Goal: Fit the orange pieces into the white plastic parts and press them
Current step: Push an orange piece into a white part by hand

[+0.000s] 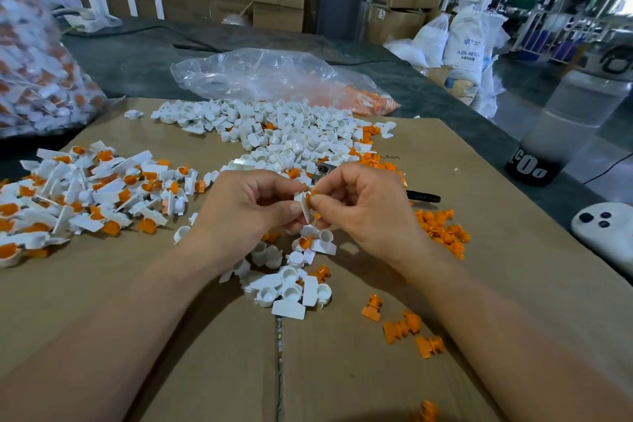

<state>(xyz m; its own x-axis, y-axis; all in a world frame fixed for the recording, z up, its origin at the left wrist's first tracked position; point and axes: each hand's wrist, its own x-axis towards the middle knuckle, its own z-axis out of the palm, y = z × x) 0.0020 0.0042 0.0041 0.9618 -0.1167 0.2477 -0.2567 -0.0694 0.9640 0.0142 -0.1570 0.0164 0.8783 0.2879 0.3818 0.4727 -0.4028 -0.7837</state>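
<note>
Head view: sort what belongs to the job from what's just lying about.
Job: left hand holding a white part; right hand pinching an orange piece; white pile; loose orange pieces; assembled pile.
Lying about: black-handled tool; bottle; white controller; sacks.

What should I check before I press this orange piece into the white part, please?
1. The left hand grips the white part: ok.
2. The right hand pinches the orange piece: ok.
3. The two pieces touch: ok.
4. The orange piece sits straight in the socket: cannot tell, the fingers hide it.
5. The loose orange pieces lie near the right hand: ok.
</note>
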